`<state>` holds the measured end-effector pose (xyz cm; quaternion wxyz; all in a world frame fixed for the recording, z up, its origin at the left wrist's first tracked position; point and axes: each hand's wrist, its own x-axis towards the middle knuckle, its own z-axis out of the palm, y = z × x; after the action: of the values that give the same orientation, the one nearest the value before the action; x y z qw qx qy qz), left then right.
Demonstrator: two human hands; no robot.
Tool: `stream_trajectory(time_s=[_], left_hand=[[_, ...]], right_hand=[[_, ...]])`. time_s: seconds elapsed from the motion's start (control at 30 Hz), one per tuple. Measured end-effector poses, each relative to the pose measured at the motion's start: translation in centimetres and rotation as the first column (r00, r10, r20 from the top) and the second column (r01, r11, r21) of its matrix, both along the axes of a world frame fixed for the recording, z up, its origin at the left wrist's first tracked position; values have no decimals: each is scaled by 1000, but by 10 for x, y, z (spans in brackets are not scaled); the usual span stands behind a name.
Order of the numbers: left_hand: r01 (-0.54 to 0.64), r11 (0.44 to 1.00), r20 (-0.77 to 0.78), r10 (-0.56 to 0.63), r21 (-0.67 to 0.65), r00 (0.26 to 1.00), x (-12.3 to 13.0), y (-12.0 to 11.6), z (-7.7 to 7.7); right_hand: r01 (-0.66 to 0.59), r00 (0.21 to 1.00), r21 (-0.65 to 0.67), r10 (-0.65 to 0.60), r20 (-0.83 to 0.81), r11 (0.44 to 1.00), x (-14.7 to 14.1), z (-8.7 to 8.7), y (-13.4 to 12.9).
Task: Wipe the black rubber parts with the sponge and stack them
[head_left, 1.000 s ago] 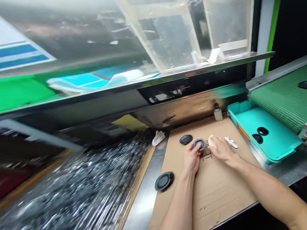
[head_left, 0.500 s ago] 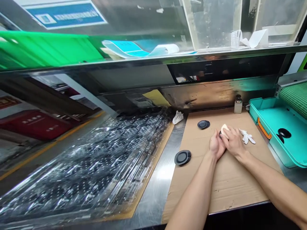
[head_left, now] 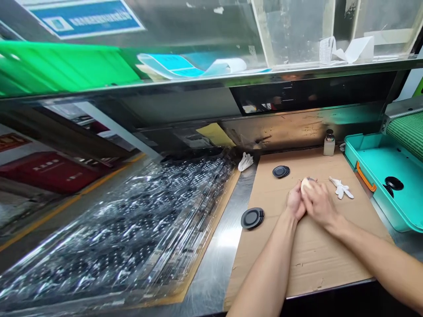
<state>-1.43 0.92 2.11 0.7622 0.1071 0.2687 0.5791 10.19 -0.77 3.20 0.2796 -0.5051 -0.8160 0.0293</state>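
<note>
My right hand [head_left: 320, 203] is closed on a cream-coloured pad [head_left: 306, 185] and presses it into my left hand. My left hand [head_left: 295, 201] is cupped under it, fingers curled round a round black disc that is almost wholly hidden by the pad and my right fingers. Both hands touch each other above the cardboard sheet [head_left: 317, 259]. Left of them lie a small stack of black discs [head_left: 280, 171] and a nearer stack of black discs [head_left: 252, 218]. A crumpled white cloth [head_left: 341, 188] lies just right of my right hand.
At the back stands a small bottle with a dark cap [head_left: 329, 144]. A teal bin [head_left: 373, 207] on the right holds a few black discs [head_left: 394, 183]. Clear plastic trays [head_left: 125, 229] cover the left side. A metal shelf [head_left: 211, 83] spans above, carrying a green crate [head_left: 66, 66].
My right hand has shifted slightly left with the pad, over my left hand. The black disc's edge, visible earlier between the hands, is now covered. The view has moved very slightly.
</note>
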Motion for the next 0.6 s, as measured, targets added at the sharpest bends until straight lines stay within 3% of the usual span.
stream_trajectory(time_s=[0.03,0.13,0.27,0.4,0.6], left_hand=[[4,1000,-1,-4,-5,1000,0,0,-1],[-14,1000,-36,14,-15,999,-1,-2,-2],[18,1000,-32,-18,-3,999,-2,-3,-2],[-18,1000,-15,18,-16,1000,-3,-4,1],[-70,997,-4,70,-21,998,-4,-2,3]], right_hand=[[-22,1000,-1,22,8,1000,0,0,-1],[93,996,-20,-94,-8,995,-1,-1,-4],[-30,1000,-1,30,6,1000,2,-5,-1],[82,993,-43,-86,-86,996,17,-7,17],[79,944,-163,-126,-305,984,40,3,22]])
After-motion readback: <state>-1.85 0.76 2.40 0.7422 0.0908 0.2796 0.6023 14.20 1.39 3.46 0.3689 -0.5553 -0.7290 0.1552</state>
